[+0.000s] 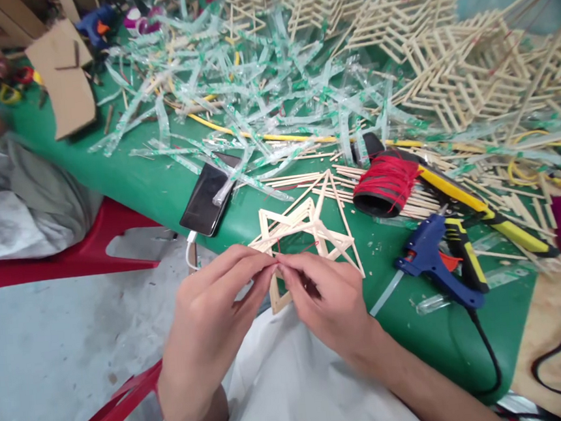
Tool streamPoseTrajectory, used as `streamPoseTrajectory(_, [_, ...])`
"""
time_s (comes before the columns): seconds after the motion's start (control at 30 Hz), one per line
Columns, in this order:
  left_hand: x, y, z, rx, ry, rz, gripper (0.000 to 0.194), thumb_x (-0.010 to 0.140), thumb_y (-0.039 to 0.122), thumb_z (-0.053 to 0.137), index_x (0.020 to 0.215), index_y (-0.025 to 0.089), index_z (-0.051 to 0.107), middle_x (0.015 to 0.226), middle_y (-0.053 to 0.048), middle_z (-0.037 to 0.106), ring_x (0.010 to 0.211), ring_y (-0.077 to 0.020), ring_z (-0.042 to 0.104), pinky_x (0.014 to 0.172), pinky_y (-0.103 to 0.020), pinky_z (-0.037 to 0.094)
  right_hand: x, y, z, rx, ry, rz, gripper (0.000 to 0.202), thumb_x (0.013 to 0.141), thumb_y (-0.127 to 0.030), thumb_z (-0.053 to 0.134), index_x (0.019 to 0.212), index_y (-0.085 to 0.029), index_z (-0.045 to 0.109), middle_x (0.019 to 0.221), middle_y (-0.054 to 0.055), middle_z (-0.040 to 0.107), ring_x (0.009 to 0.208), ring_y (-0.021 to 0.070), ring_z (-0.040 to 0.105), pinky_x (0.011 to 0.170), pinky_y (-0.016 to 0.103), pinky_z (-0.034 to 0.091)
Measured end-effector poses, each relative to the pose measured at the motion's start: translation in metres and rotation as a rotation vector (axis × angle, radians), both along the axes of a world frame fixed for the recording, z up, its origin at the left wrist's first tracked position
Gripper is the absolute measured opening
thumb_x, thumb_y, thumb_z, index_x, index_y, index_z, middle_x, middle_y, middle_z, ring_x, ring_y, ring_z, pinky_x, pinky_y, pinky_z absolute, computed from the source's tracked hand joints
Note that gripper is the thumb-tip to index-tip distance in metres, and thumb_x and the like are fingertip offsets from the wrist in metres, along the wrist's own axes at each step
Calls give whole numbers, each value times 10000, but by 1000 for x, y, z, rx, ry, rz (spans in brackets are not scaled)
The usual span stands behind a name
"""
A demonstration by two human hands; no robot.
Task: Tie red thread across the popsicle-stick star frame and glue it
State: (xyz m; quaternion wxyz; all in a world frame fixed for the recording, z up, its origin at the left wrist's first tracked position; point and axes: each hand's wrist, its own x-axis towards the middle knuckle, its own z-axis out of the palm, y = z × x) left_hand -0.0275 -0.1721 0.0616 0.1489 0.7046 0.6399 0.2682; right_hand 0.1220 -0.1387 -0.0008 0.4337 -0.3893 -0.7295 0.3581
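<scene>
The left hand [210, 308] and right hand [324, 292] pinch together, apparently on red thread [317, 243]. The stick star [317, 223] looks light, stiff, fragile; best gripped near joints.

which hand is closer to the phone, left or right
Left. The left hand is just below the phone in view, on its near side; the right hand is farther off, below and to the phone's right.
</scene>
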Motion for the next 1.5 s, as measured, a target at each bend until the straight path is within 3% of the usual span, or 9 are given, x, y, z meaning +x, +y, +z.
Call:
streamPoseTrajectory(0.37, [-3,-1,10,-52,3,26,121,925,126,668,1025,194,662,955,26,709,736,-45,626,739,-133,511,1,0,-4,-28,38,10,116,928,-62,613,956,-106,717,808,37,762,664,97,687,633,195,537])
streamPoseTrajectory(0.5, [-8,-4,10,-45,-63,61,95,919,112,664,923,205,651,879,41,695,763,-58,631,723,-153,497,-1,0,-5,-29,44,7,118,923,-57,619,961,-104,720,818,34,766,677,93,692,647,186,540])
streamPoseTrajectory(0.67, [-12,-8,9,26,-147,131,140,904,104,653,810,196,603,748,40,618,659,-79,558,613,-211,448,-1,0,-5,-34,37,-1,113,916,-53,624,944,-101,723,795,29,763,649,86,682,626,179,531])
streamPoseTrajectory(0.87, [-13,-4,-2,51,-204,160,250,942,123,589,705,191,553,636,42,531,551,-76,473,527,-235,375,0,-1,-6,-40,26,-8,114,915,-57,626,942,-106,726,769,25,754,627,89,669,605,189,520])
streamPoseTrajectory(1.03, [-14,-1,-6,54,-233,114,152,911,87,649,868,222,705,724,46,678,623,-80,605,596,-208,489,0,-1,-5,-37,20,-1,113,919,-62,616,922,-112,717,772,31,757,610,91,665,595,196,522])
streamPoseTrajectory(1.2, [-12,-2,-1,60,-290,167,205,858,92,729,935,278,767,849,69,772,626,-76,644,578,-209,529,-1,-1,-5,-33,15,-12,120,924,-75,606,924,-133,712,766,22,759,609,94,671,597,196,539])
streamPoseTrajectory(1.37, [-10,-5,2,11,-300,226,200,838,105,748,904,294,761,886,71,781,732,-111,689,629,-244,561,-1,-1,-5,-34,17,-12,127,926,-82,600,927,-148,708,791,23,773,623,98,684,611,201,561])
streamPoseTrajectory(1.5, [-12,-7,0,-28,-397,253,131,863,117,703,820,240,692,758,45,721,674,-124,665,595,-263,539,-1,-1,-5,-43,21,-8,134,938,-94,591,935,-165,705,805,17,777,631,98,689,604,203,564])
